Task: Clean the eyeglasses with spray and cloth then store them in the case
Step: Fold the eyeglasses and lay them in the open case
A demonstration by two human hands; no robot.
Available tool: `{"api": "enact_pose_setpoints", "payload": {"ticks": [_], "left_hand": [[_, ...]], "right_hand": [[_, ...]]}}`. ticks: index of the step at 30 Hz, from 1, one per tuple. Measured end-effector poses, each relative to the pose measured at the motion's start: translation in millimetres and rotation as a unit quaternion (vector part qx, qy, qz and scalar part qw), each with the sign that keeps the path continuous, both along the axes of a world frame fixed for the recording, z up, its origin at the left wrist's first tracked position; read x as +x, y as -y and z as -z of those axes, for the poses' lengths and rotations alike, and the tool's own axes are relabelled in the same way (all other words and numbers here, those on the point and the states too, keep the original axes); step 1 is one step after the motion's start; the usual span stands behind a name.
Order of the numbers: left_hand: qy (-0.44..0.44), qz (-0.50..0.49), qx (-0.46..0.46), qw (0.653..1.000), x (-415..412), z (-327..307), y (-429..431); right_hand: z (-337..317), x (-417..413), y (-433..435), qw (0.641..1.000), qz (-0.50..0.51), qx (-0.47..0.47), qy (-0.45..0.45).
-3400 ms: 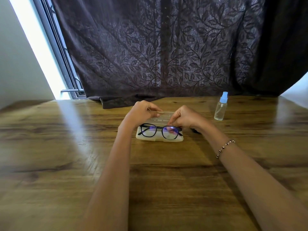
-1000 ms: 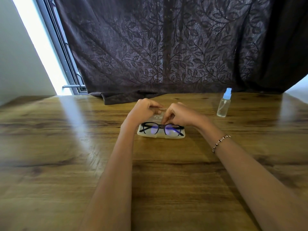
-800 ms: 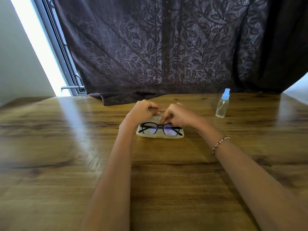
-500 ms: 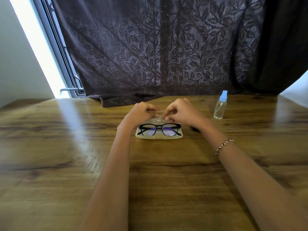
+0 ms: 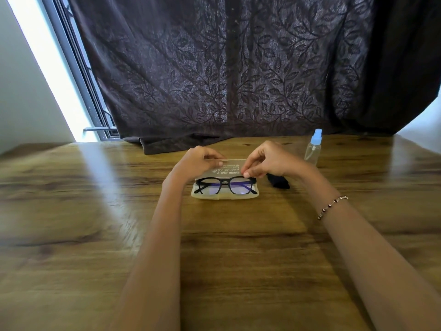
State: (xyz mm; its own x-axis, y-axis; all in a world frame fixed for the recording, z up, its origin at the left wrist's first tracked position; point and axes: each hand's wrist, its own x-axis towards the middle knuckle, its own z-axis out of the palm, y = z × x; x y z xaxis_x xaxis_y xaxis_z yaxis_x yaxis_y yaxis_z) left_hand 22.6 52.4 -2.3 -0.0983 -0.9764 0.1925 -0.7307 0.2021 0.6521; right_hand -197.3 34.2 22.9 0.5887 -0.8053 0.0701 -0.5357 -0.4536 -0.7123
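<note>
Right hand (image 5: 267,161) shifted to case lid (image 5: 226,168) edge; left hand (image 5: 196,162) pinches opposite edge

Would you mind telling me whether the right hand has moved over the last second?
Yes. The right hand has shifted right along the case, from the bridge of the glasses to the right end of the lid, toward the spray bottle.

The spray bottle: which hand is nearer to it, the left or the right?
The right. The right hand pinches the right end of the case lid, just left of the spray bottle; the left hand holds the lid's left end, farther from the bottle.
</note>
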Motion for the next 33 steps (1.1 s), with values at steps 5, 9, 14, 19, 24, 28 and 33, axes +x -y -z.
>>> {"api": "enact_pose_setpoints", "payload": {"ticks": [5, 9, 14, 19, 24, 28, 33], "left_hand": [[0.005, -0.006, -0.004, 1.0, -1.9, 1.1, -0.8], [0.003, -0.009, -0.004, 1.0, -2.8, 1.7, -1.5], [0.001, -0.007, -0.005, 1.0, -2.0, 1.8, -1.9], [-0.006, -0.007, -0.005, 1.0, -2.3, 1.3, -2.5], [-0.005, -0.008, -0.003, 1.0, -1.7, 1.4, -1.5], [-0.003, -0.004, -0.005, 1.0, -1.4, 1.8, -0.7], [0.005, -0.008, -0.006, 1.0, -0.1, 1.8, 0.4]], "right_hand": [[3.6, 2.7, -1.6, 1.0, -0.001, 0.011, -0.014], [7.8, 5.1, -1.6, 1.0, 0.002, 0.007, -0.022], [10.8, 5.8, 1.5, 1.0, 0.005, -0.003, -0.016], [8.3, 2.8, 3.3, 1.0, -0.005, 0.002, 0.002], [4.1, -2.6, 1.3, 0.995, -0.05, 0.048, -0.074], [4.4, 0.9, -1.1, 0.992, -0.053, 0.027, -0.107], [4.9, 2.9, -1.1, 0.992, -0.053, 0.029, -0.108]]}}
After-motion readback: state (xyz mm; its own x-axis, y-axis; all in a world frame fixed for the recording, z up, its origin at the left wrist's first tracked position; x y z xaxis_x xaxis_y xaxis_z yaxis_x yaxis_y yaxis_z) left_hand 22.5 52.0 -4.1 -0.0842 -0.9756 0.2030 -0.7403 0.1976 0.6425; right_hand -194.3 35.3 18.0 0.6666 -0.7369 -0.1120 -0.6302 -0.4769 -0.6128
